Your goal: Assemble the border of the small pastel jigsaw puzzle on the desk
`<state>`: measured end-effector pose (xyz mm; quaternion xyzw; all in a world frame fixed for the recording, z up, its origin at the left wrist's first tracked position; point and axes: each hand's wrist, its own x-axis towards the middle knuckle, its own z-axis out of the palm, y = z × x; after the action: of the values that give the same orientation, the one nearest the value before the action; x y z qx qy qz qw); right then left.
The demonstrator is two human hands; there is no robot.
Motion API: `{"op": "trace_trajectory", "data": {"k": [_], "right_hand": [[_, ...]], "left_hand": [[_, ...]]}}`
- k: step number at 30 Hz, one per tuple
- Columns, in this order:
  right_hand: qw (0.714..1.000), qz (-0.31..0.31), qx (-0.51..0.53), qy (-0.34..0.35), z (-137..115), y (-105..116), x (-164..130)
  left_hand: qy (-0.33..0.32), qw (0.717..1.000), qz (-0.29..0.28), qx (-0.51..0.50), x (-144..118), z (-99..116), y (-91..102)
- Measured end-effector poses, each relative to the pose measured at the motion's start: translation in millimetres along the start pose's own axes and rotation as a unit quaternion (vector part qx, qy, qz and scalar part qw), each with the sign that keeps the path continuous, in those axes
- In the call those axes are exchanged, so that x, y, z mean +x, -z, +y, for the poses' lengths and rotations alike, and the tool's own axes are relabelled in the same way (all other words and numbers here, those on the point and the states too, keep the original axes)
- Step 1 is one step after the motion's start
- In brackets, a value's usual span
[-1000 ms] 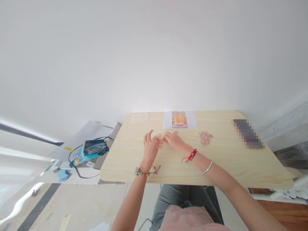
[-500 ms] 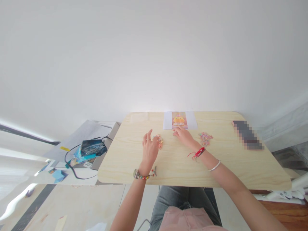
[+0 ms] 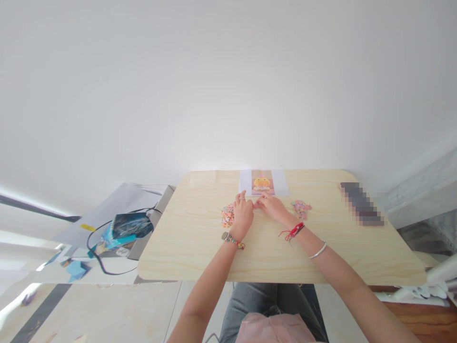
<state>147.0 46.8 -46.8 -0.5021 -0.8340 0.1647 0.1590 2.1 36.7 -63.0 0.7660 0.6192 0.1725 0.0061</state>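
Note:
My left hand (image 3: 243, 214) and my right hand (image 3: 272, 207) meet near the middle of the table, just in front of a printed picture (image 3: 263, 183) of a yellow-orange figure. Between their fingertips is a small pinkish jigsaw puzzle piece (image 3: 255, 205), pinched from both sides and partly covered by the fingers. Next to my left hand lies a heap of orange and multicoloured puzzle pieces (image 3: 227, 216), its right side hidden by that hand. A smaller pile of pink and pale puzzle pieces (image 3: 302, 209) lies to the right of my right hand.
The light wooden table (image 3: 189, 247) stands against a white wall (image 3: 228, 85). A phone-like dark object (image 3: 361, 204), blurred out, lies at the right. On a lower surface to the left are a dark blue package (image 3: 132, 225), a black strap and papers.
My left hand has moved right, off the heap of pieces, to join my right hand. The heap now shows more. My right fingers have drawn slightly back from the picture.

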Motion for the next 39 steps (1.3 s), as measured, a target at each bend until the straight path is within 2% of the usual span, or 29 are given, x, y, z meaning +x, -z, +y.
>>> {"op": "trace_trajectory", "data": {"k": [8, 17, 23, 26, 30, 36, 39], "right_hand": [[1.000, 0.006, -0.008, 0.025, 1.1, -2.2, 1.7], [0.998, 0.029, -0.021, 0.055, 3.6, -2.0, -8.5], [0.989, 0.090, -0.048, 0.103, 5.2, 0.7, -13.3], [0.987, 0.111, -0.057, 0.097, 9.3, 5.9, -21.4], [0.988, 0.129, -0.067, 0.056, 25.2, 17.8, -40.4], [0.987, 0.135, -0.090, -0.010, 64.8, 40.3, -79.6], [0.984, 0.130, -0.111, -0.043, 81.3, 44.9, -94.7]], "left_hand": [[-0.026, 1.000, 0.009, 0.004, -0.3, -6.5, -6.1], [-0.063, 0.997, 0.049, -0.005, -9.5, -16.2, -1.7], [-0.083, 0.993, 0.081, -0.002, -10.2, -10.3, 2.6], [-0.086, 0.993, 0.077, -0.010, -7.8, 1.3, 5.9], [-0.120, 0.990, 0.069, -0.038, -1.3, 27.1, 3.9], [-0.179, 0.981, 0.030, -0.075, 13.6, 78.6, -17.7], [-0.192, 0.978, 0.016, -0.080, 18.4, 100.7, -29.9]]}}
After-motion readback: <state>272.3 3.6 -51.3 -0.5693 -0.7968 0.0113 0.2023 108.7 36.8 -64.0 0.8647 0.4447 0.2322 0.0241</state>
